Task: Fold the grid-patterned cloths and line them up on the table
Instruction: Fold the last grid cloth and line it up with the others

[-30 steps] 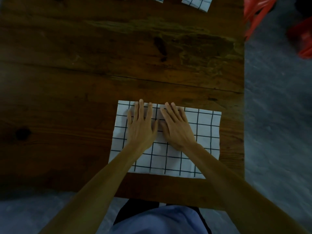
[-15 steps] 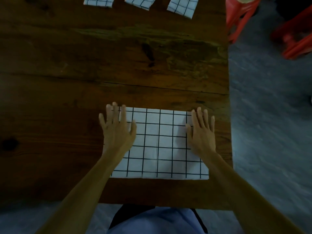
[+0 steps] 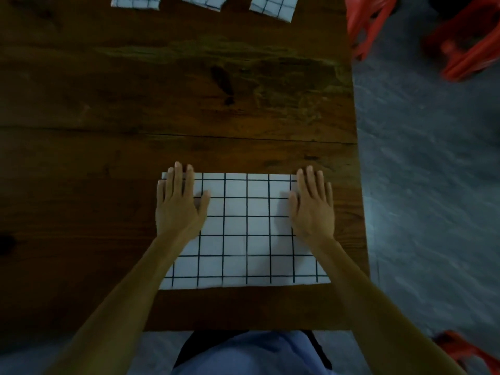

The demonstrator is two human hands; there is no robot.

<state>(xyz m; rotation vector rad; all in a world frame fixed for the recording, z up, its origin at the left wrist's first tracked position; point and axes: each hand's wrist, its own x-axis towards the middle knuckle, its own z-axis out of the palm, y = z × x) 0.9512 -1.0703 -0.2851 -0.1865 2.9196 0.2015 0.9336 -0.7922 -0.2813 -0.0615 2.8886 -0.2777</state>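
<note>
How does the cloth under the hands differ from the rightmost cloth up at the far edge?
The cloth under the hands shows far more grid squares than the rightmost far cloth, which looks much smaller. The near cloth lies square to the table edge; the far one sits slightly tilted. The left hand and right hand rest flat on the near one; the far one is untouched. Both are white with black grid lines.

No text, label, brand, number or sign can be read anywhere. Only a plain black grid is printed on the white cloth (image 3: 243,228), and no writing is carried by it.
</note>
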